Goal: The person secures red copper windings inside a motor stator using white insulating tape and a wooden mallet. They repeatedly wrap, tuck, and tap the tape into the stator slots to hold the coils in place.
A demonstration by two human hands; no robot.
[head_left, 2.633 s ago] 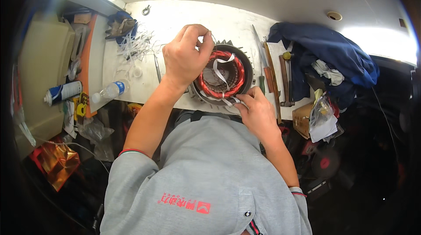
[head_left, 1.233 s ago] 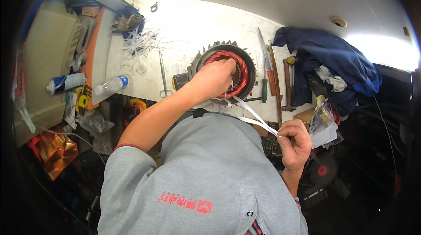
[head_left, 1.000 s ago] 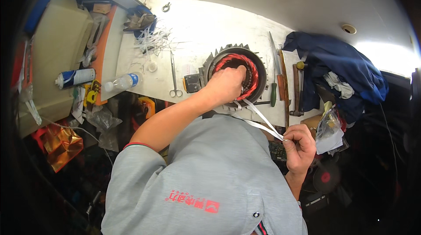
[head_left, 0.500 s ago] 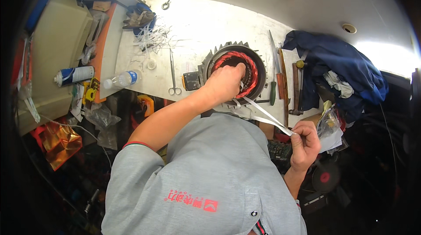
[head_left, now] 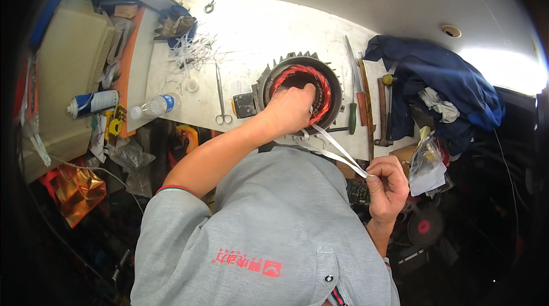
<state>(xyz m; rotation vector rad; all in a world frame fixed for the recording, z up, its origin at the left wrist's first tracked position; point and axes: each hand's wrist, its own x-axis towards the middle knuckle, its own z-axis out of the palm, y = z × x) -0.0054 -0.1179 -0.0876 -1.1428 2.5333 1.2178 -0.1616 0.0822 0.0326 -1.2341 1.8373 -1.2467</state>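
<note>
Your right hand (head_left: 386, 190), lower right, pinches flat white ribbon (head_left: 342, 152), maybe keeping it tight; inside round red wire coil (head_left: 327, 97), your left hand (head_left: 290, 110)'s grip: can't tell.

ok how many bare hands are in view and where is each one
2. The left hand reaches into the ring of the red stator winding, some fingers hidden; the right hand, to the lower right, pinches white tape.

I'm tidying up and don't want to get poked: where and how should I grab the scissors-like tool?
The scissors-like tool is probably best taken by its ring handles, from the bench's near side: the rings lie nearest, the slender tip pointing away.
</note>
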